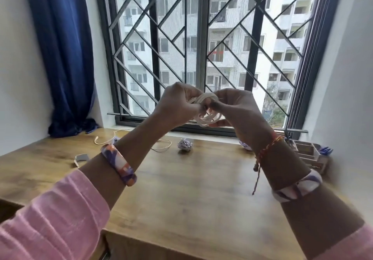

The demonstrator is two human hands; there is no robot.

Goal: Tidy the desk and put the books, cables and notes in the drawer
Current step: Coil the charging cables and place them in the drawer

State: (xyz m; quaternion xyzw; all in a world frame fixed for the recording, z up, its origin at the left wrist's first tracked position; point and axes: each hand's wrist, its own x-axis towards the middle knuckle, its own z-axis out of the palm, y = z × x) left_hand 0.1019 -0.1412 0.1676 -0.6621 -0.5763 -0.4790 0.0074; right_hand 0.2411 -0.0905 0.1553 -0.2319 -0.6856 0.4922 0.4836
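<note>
Left arm: raised from the near left, forearm angled up toward the centre.
Left hand: fingers curled, a coiled white cable gripped.
Right arm: raised from the near right, forearm angled up and inward.
Right hand: fingers curled, the same coil pinched; both hands held close together.

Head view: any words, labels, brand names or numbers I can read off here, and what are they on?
None can be read.
Crumpled paper ball: purple print, too blurred to read.
Wooden organizer: no label legible.
Coiled white cable and both bangles: no text visible.
</note>
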